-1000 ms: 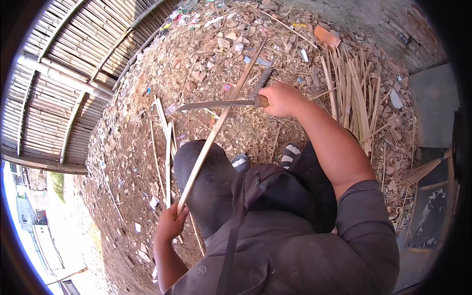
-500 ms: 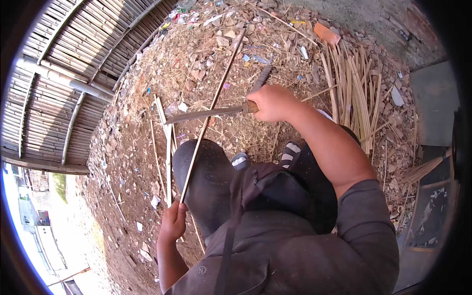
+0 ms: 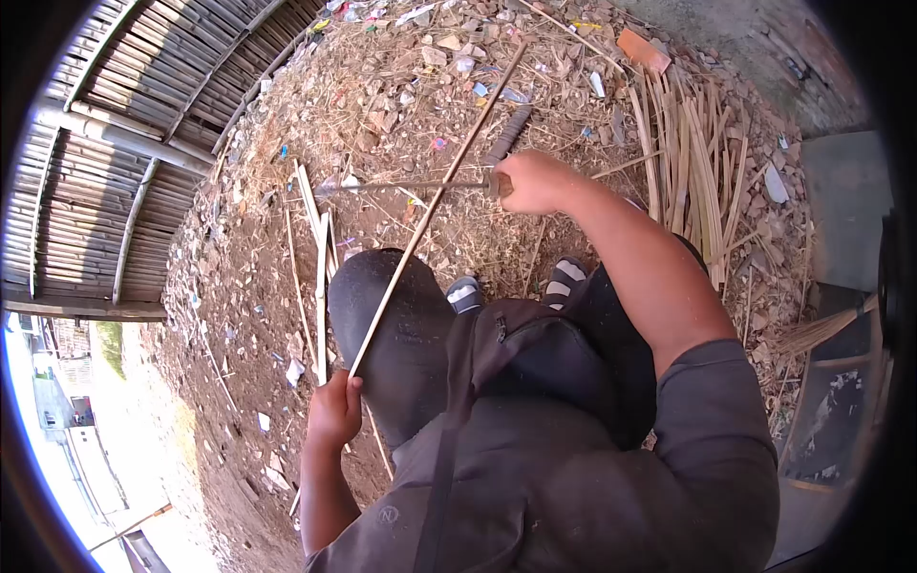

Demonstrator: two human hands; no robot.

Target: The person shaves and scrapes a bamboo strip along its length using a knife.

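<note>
My left hand [image 3: 334, 411] is closed around the lower end of a long thin bamboo strip [image 3: 409, 250], which slants up and right across my knee. My right hand [image 3: 527, 182] grips the handle of a machete [image 3: 406, 185]. The blade points left, seen nearly edge-on, and crosses the strip at its middle; whether they touch I cannot tell. Just above my right hand, a dark ribbed bar [image 3: 509, 134] lies on the ground. Other pale split strips [image 3: 323, 286] lie beside my knee, near my left hand.
A heap of split bamboo strips [image 3: 702, 172] lies at the right, below an orange brick [image 3: 644, 51]. A bamboo wall [image 3: 143, 124] stands at the upper left. Stones and litter cover the ground around my sandalled feet. A grey panel [image 3: 845, 201] stands at the far right.
The strip's upper end has swung to the right. The machete has moved slightly up, and its blade has turned from showing its flat side to nearly edge-on. Both hands keep their hold.
</note>
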